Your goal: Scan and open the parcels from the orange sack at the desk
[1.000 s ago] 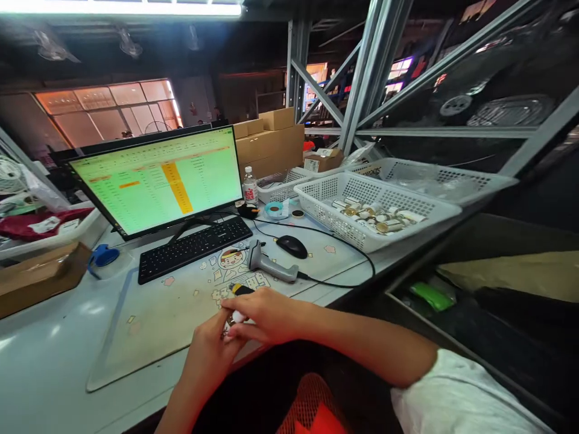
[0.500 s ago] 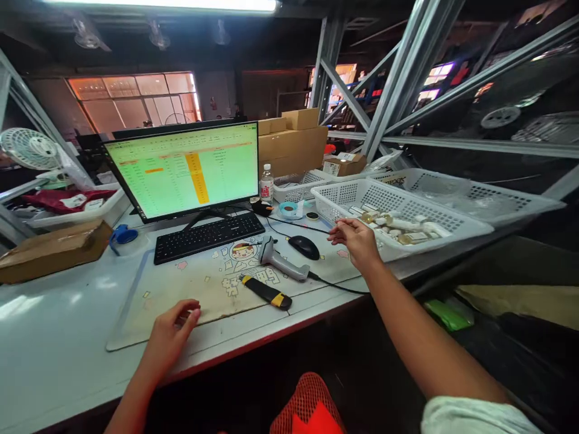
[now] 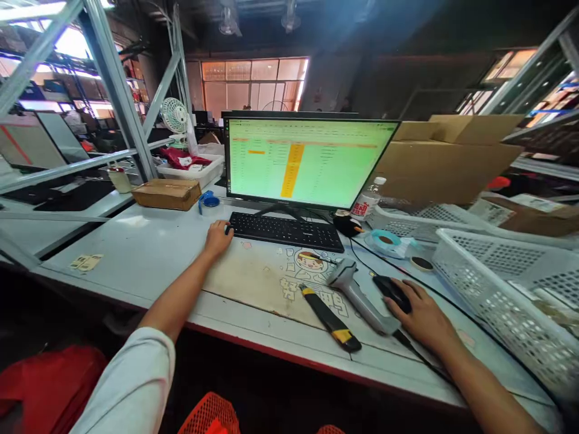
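My right hand [image 3: 423, 313] rests over the black computer mouse [image 3: 392, 292], its fingers lying along the mouse's body. At the left end of the black keyboard [image 3: 289, 231], my left hand [image 3: 218, 239] touches the keys' edge with loosely bent fingers and holds nothing. Between the hands, a grey barcode scanner [image 3: 362, 298] lies on the printed desk mat [image 3: 253, 277]. A black and yellow utility knife [image 3: 330, 318] is beside it, nearer the table's front edge. The monitor [image 3: 303, 163] shows a green spreadsheet with an orange column.
White plastic baskets [image 3: 479, 295] line the right side. Behind the mouse are a roll of light-blue tape [image 3: 386, 241] and a water bottle [image 3: 368, 198]. A brown carton [image 3: 167, 194] and blue tape [image 3: 210, 204] sit at the left. Cables run across the right of the table.
The view has turned left. My right hand has come from beside the basket down onto the mouse. My left hand has moved from the mat's front edge to the keyboard's left end.
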Action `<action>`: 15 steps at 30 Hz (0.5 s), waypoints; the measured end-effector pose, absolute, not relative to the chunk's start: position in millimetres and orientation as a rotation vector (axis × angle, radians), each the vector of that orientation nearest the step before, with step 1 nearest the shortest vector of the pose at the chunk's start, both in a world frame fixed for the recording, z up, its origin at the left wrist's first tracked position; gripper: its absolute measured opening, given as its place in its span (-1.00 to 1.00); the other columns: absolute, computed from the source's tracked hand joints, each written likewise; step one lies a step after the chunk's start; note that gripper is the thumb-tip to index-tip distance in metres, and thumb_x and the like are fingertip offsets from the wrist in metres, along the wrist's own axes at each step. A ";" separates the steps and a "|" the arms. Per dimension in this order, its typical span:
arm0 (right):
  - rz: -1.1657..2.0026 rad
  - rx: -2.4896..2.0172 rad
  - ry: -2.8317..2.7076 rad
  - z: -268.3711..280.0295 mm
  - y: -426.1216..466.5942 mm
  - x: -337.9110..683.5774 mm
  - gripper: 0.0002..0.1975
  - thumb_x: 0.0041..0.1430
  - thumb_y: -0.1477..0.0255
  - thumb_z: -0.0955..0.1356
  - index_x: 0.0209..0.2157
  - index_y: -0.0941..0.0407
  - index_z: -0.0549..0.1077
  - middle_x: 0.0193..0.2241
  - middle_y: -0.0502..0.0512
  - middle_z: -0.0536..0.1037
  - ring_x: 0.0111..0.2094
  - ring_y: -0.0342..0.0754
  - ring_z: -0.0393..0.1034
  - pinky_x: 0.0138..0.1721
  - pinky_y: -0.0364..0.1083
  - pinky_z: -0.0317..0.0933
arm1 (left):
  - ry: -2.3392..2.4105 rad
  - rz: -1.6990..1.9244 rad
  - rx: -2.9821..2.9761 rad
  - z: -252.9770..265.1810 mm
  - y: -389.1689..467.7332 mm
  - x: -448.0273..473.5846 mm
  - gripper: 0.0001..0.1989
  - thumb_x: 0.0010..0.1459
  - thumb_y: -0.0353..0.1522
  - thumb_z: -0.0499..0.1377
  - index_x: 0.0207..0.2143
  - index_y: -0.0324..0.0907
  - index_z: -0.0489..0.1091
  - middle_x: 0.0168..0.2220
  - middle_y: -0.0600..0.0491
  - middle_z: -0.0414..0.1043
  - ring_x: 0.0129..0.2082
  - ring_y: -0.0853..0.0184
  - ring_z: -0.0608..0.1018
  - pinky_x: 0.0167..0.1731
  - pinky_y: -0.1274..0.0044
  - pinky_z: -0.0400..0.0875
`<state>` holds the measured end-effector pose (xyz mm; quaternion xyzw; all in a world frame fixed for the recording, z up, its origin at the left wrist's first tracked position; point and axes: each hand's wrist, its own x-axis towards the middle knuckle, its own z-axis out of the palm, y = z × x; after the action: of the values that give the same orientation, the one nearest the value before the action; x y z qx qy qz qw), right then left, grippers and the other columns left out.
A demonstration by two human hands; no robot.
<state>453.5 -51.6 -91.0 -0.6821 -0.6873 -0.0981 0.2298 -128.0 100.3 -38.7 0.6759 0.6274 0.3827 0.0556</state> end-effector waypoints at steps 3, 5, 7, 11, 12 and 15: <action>-0.243 -1.899 -1.936 -87.6 -47.3 455.3 -0.29 0.24 -0.08 0.24 0.24 0.07 0.43 0.19 0.42 0.44 0.05 0.43 0.48 0.05 0.35 0.42 | 1.974 1.163 2.028 -43.2 118.8 -108.7 -0.67 0.33 -0.31 0.15 0.08 -0.26 0.44 0.16 -0.22 0.44 0.19 -0.02 0.42 0.24 0.21 0.30; -0.257 -1.890 -1.931 -86.9 -45.3 452.3 -0.29 0.26 -0.08 0.23 0.24 0.09 0.44 0.17 0.40 0.45 0.05 0.41 0.49 0.08 0.34 0.41 | 2.004 1.173 2.020 -49.2 124.4 -97.0 -0.61 0.36 -0.27 0.13 0.15 -0.27 0.40 0.24 -0.25 0.36 0.25 -0.06 0.35 0.27 0.16 0.25; -0.298 -1.870 -1.903 -89.6 -43.9 448.6 -0.32 0.28 -0.05 0.21 0.23 0.09 0.45 0.16 0.38 0.46 0.07 0.39 0.48 0.10 0.34 0.40 | 1.999 1.161 2.045 -57.3 125.3 -89.5 -0.57 0.36 -0.23 0.13 0.19 -0.25 0.37 0.33 -0.24 0.27 0.33 -0.09 0.27 0.33 0.12 0.16; -0.350 -1.838 -1.871 -96.5 -44.5 442.5 -0.37 0.32 0.02 0.20 0.23 0.09 0.45 0.17 0.36 0.44 0.11 0.36 0.45 0.15 0.31 0.35 | 1.953 0.985 2.188 -69.9 120.2 -86.2 -0.48 0.36 -0.16 0.14 0.27 -0.20 0.34 0.44 -0.20 0.12 0.43 -0.14 0.13 0.39 0.08 0.04; -0.355 -1.841 -1.871 -96.5 -45.4 440.8 -0.37 0.33 0.03 0.20 0.24 0.10 0.45 0.17 0.37 0.44 0.12 0.35 0.44 0.16 0.31 0.34 | 1.946 0.929 2.216 -71.1 118.9 -86.5 -0.46 0.36 -0.15 0.13 0.30 -0.20 0.32 0.46 -0.20 0.09 0.44 -0.14 0.12 0.40 0.08 0.02; -0.350 -1.851 -1.875 -91.9 -49.2 434.9 -0.38 0.33 0.06 0.20 0.22 0.13 0.46 0.17 0.37 0.44 0.12 0.33 0.43 0.17 0.29 0.34 | 1.935 0.819 2.245 -70.8 116.9 -86.6 -0.42 0.38 -0.14 0.11 0.34 -0.21 0.28 0.47 -0.22 0.07 0.46 -0.14 0.10 0.41 0.09 0.00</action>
<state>434.9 -49.2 -91.9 -0.6761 -0.6849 -0.1280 0.2395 -86.6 116.9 -70.8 0.7296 0.6291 0.2662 0.0333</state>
